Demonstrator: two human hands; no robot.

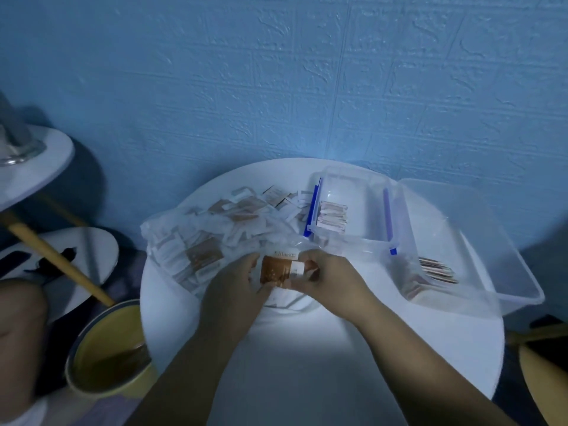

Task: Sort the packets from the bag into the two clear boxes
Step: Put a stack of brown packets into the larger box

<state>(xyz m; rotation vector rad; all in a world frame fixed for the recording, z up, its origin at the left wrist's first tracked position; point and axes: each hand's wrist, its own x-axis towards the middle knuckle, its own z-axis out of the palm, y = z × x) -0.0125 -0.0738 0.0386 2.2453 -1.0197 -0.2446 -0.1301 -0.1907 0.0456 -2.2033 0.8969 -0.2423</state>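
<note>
**A:** Your brown packet (278, 272) sits just above the white table (307, 348), at the mouth of the bag (172, 238).

**B:** The risk? The far clear box (362, 192) and the near clear box (476, 229) hold similar-looking stacks, so you could misfile it. You could also snag the bag and spill the loose packets (246, 207).

**A:** Your left hand (233, 284) grips the packet's left edge with curled fingers. Your right hand (329, 272) pinches the white-striped end.

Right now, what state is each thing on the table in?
bag: open, packets inside
brown packet: held by both hands
left hand: holds brown packet
right hand: pinches brown packet
small clear box: open, packets stacked inside
large clear box: open, some packets inside
</note>
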